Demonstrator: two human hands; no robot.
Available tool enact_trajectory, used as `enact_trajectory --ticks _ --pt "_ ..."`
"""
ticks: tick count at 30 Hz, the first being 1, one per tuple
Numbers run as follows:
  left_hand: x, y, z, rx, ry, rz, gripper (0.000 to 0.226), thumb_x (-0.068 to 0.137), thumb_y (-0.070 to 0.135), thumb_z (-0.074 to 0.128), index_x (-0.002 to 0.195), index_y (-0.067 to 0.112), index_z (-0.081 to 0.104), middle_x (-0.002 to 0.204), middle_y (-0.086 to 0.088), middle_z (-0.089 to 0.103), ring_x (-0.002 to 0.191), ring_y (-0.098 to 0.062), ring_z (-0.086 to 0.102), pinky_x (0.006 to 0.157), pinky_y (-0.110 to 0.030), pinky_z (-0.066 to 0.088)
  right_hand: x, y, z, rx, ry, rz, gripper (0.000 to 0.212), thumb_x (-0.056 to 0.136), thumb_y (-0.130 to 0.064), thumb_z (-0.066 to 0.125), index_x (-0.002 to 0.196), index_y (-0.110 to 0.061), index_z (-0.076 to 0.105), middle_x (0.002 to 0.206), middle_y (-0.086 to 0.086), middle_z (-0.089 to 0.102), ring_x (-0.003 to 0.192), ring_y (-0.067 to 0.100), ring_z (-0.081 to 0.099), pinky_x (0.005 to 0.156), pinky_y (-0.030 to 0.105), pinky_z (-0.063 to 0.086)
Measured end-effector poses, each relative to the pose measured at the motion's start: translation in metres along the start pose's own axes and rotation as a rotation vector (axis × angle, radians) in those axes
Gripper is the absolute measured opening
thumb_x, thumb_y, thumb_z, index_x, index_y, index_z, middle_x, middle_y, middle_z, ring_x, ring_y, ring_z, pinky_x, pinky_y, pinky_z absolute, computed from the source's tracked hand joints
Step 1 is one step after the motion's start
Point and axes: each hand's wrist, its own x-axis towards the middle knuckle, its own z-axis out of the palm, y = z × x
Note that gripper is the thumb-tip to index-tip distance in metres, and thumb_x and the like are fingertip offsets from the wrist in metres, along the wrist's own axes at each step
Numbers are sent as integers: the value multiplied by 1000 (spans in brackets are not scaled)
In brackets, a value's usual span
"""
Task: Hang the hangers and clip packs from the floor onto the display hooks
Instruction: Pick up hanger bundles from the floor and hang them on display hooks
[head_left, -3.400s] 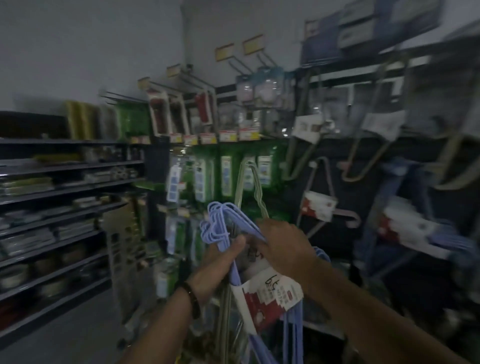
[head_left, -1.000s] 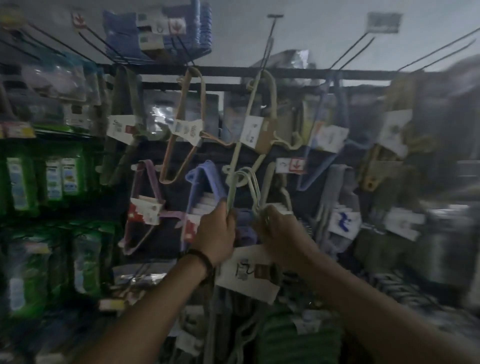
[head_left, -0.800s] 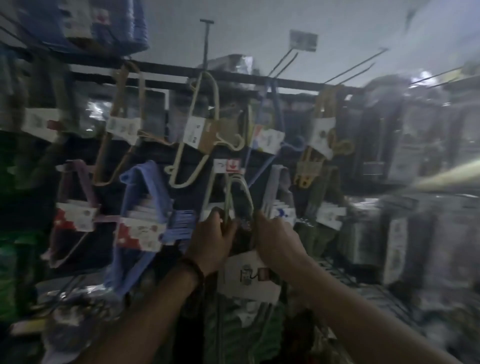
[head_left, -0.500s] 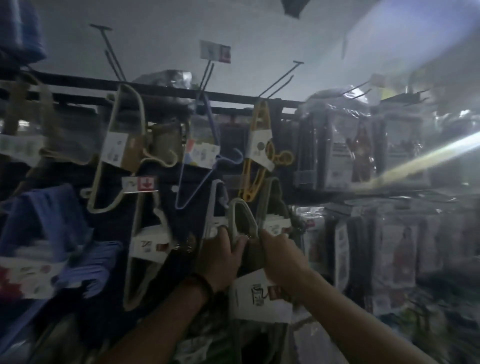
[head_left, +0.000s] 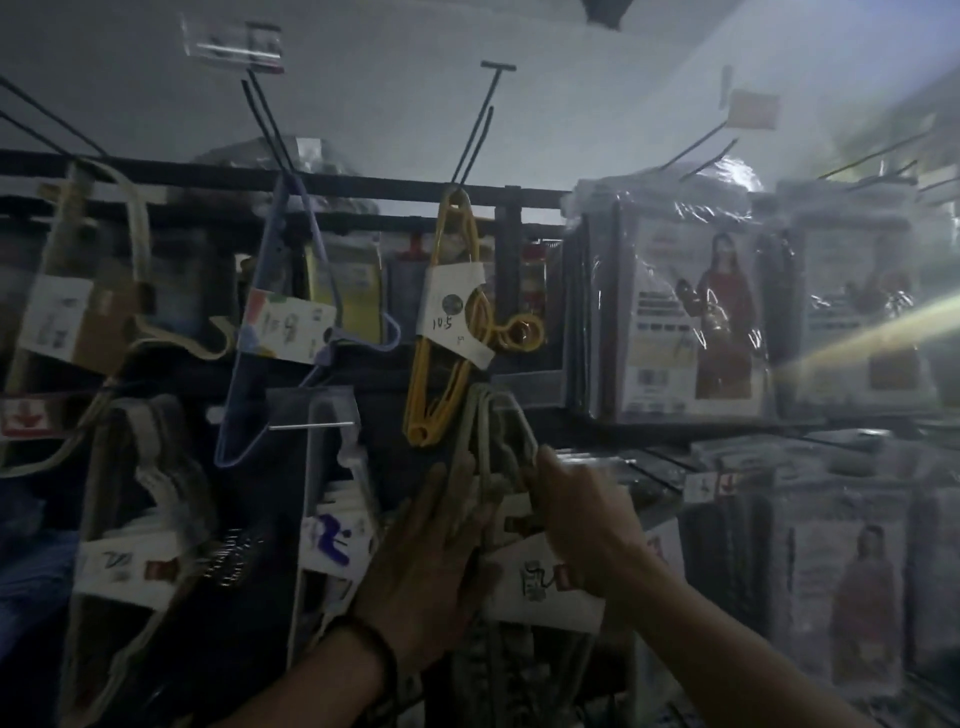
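While the dark display rack (head_left: 363, 187) spans the view, plastic-wrapped packs (head_left: 675, 312) fill its right side. A bundle of grey-green hangers (head_left: 488, 431) with a white label (head_left: 540, 587) is raised against the rack centre, just below the hanging yellow hangers (head_left: 447, 332). Whether it sits on a hook cannot be told. The left hand (head_left: 426, 561) lies flat on the bundle, fingers straight. The right hand (head_left: 582, 519) grips the bundle's top loop with curled fingers.

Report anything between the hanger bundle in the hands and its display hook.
Nothing blocks the grasp: the right hand grips the grey-green hanger bundle, and the left hand presses it. Its hook is not visible; the yellow hanger pack hangs close above-left.
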Motion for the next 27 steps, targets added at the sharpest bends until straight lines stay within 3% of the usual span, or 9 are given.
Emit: enact_trajectory --ticks 3,8,10,12,17,21,27 --pt "10 -4 16 77 75 59 77 105 65 33 167 29 3 175 -1 -9 161 -29 -8 126 -52 15 1 8 3 0 65 -22 29 103 -36 57 113 -29 31 76 -5 55 52 6 52 42 20 38" --pt "25 -7 33 171 102 108 82 103 65 39 167 24 9 176 -5 -1 162 -30 1 124 -50 8 1 17 9 -1 109 9 24 107 -34 52 119 -25 34 81 -3 60 56 10 59 51 29 57" --pt "25 -8 34 185 72 77 83 103 67 37 167 24 7 175 -5 -2 162 -30 0 123 -51 8 5 16 14 -4 92 1 22 107 -32 50 121 -24 35 81 -2 60 54 11 56 47 28 51" --pt "25 -9 32 182 54 52 83 103 68 35 167 24 5 175 -5 -5 162 -29 -2 123 -51 8 11 13 19 -1 100 -2 15 107 -33 44 117 -25 37 77 -3 57 50 10 47 42 25 36" --pt "26 -10 25 160 43 61 85 103 66 40 167 25 2 175 -4 -8 162 -27 -4 126 -55 22 14 13 29 241 119 -38 23 111 -43 33 118 -25 44 78 0 62 59 17 62 53 39 58" --pt "19 -1 26 71 17 94 89 102 65 46 167 25 -1 175 -3 -13 162 -24 -5 124 -55 25 8 18 31 190 210 -12 23 111 -45 35 107 -25 47 67 -4 53 50 10 52 46 28 47" --pt "28 14 34 -42 -14 35 94 98 73 39 163 35 -18 169 12 -30 158 -8 -19 129 -48 14 16 27 35 169 74 48 18 108 -39 42 92 -34 44 64 -4 54 48 6 53 43 22 42"
